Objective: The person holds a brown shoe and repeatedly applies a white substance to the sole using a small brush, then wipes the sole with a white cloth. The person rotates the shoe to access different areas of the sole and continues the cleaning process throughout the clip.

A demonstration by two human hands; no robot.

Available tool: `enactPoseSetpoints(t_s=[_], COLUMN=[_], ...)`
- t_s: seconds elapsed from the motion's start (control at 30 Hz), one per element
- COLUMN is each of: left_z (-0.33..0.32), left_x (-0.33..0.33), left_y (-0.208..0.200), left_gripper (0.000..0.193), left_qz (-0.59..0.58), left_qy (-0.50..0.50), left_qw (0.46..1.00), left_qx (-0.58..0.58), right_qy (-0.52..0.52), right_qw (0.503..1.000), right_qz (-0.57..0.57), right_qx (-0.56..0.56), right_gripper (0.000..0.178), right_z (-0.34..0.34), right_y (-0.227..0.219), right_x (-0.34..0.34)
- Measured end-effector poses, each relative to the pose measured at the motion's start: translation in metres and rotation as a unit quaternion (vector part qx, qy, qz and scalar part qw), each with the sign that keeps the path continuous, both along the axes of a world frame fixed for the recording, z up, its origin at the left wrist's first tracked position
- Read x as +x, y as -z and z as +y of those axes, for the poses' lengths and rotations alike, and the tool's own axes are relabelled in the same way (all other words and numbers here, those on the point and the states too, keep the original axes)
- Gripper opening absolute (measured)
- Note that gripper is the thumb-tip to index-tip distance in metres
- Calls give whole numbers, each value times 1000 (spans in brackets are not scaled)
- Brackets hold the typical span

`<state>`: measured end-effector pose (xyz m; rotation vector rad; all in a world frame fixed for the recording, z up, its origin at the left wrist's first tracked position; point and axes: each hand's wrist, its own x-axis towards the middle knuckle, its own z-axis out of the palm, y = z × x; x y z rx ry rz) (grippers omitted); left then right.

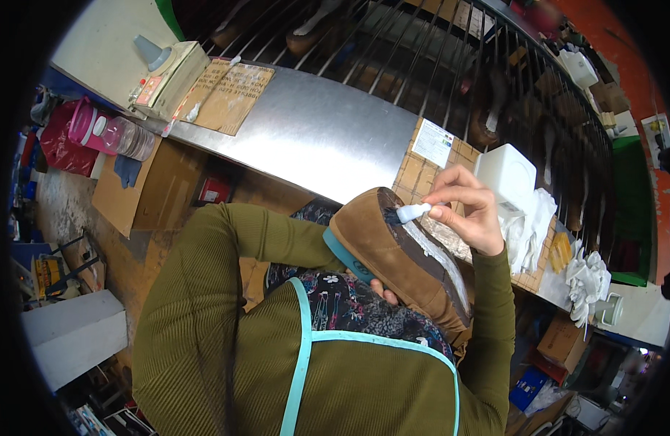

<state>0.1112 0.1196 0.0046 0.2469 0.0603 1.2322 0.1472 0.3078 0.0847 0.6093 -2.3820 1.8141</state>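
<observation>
A brown suede shoe upper (371, 240) on a teal form is held up in front of my apron, its dark underside turned up. My left hand (383, 291) grips it from below; only a few fingertips show past its lower edge. My right hand (471, 211) pinches the white handle of a small brush (413, 211) between thumb and fingers. The brush's dark bristles touch the underside near one end. A wet-looking white strip (440, 254), like glue, runs along the underside's edge toward the other end.
A metal bench (313, 131) runs ahead, with a rack of bars (393, 58) carrying more shoes beyond it. On the right are a white plastic container (506, 178) and white gloves (588, 280). Cardboard (229, 94) lies at left; a clear bottle (131, 139) stands by a carton (164, 189).
</observation>
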Motion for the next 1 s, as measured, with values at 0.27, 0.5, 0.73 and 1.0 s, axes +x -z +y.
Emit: enactPoseSetpoints(t_s=[0.27, 0.5, 0.73, 1.0], left_z=[1, 12, 14, 10], left_x=[3, 2, 3, -9], left_y=[2, -1, 0, -1], left_gripper=[74, 76, 78, 80], left_qz=[-8, -5, 1, 46], left_qy=[6, 17, 23, -29], left_qw=[1000, 1000, 999, 997], left_qx=[-15, -26, -27, -55], right_qy=[-13, 40, -3, 273], right_qw=[999, 999, 999, 951], right_qz=[-28, -8, -48, -74], right_qx=[8, 20, 23, -128], right_gripper=[18, 16, 16, 18], right_z=[16, 14, 18, 73], right_y=[11, -5, 1, 14], right_x=[14, 10, 14, 104])
